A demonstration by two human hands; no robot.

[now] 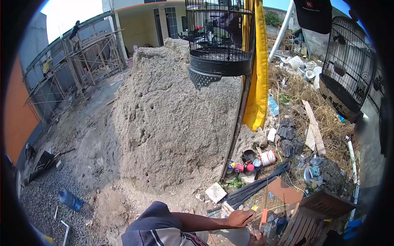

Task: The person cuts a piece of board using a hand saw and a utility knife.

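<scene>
My left arm reaches across from the dark sleeve at the bottom. My left hand [239, 219] has its fingers curled in, and what they hold, if anything, is hidden. Just below and to the right, close to the bottom edge, is my right hand [257, 238], its fingers bent round the lower end of an orange-handled tool [264, 216]. A thin shaft points upward from that handle. Pale material [238, 235] shows beneath both hands. Beside them on the right stands a slatted brown wooden piece [303, 223].
A tall sand heap [176, 110] fills the middle. One birdcage [221, 53] hangs in front of it, another birdcage [347, 67] at right, with a yellow cloth [257, 74] between. Cans [268, 157] and dark rods [256, 188] lie near the hands. Workers stand on far scaffolding [78, 51].
</scene>
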